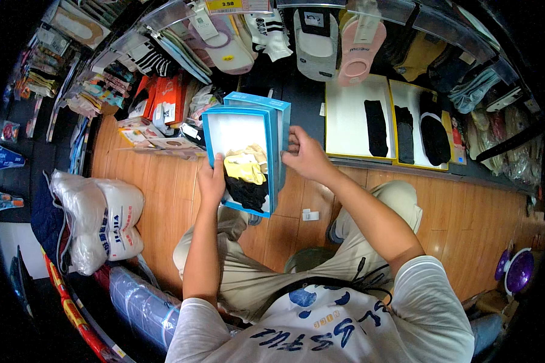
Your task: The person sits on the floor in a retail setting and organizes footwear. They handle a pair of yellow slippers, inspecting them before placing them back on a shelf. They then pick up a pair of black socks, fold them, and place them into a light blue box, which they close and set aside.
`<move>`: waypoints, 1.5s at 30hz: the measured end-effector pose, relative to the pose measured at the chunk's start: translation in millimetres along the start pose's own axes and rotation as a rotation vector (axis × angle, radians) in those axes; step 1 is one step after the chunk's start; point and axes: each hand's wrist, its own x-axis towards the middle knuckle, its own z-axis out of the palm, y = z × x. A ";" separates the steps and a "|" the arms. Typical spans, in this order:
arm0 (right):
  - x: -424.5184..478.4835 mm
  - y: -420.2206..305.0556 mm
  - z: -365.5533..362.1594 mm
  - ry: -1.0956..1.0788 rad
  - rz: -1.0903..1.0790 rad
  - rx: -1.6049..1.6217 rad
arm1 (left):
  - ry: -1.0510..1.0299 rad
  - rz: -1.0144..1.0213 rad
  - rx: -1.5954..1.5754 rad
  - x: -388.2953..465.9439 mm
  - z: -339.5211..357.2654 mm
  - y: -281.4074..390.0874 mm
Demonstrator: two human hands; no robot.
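Note:
In front of me, tilted above the floor, is an open blue cardboard box with a white inside. In it lie a beige sock-like item, a folded yellow one and a bunched black one. My left hand grips the box's left wall, thumb over the rim. A second blue cardboard part, likely the lid, sits behind the box and sticks out at its top and right. At that part's right edge is my right hand, fingers curled and thumb against it.
Socks hang on a rack above, including a grey pair and a pink pair. Yellow-edged white trays hold black socks on a low shelf. Plastic-wrapped white bundles stand left. A small white tag lies on the wooden floor.

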 end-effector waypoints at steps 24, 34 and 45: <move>-6.2 10.3 16.0 -0.055 0.219 0.175 | 0.211 0.143 0.059 5.3 3.6 -19.0; -8.2 11.9 18.8 -0.076 0.297 0.266 | 0.204 0.087 0.092 4.1 -1.1 -12.1; -5.3 28.6 23.1 -0.143 0.274 0.263 | 0.193 0.115 0.148 3.8 0.7 -11.4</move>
